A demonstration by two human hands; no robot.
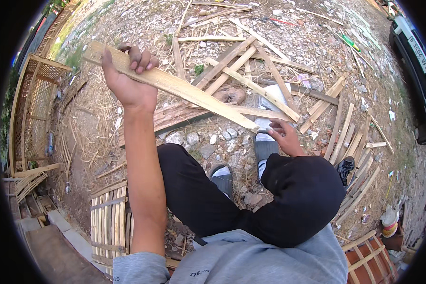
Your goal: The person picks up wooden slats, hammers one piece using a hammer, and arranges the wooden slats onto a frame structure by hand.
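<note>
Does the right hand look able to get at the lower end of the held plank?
Probably yes: the right hand appears empty near that end of the plank, with nothing visible between them; the left hand grips its upper part.

One held plank (pixel 189 93), two shoes (pixel 266 147), one vehicle (pixel 417 71), one bucket (pixel 389 221)

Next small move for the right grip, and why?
Probably close the right grip on the lower end of the plank: it is partly open right beside that end, contact unclear, while the left grip holds the plank near its other end.
</note>
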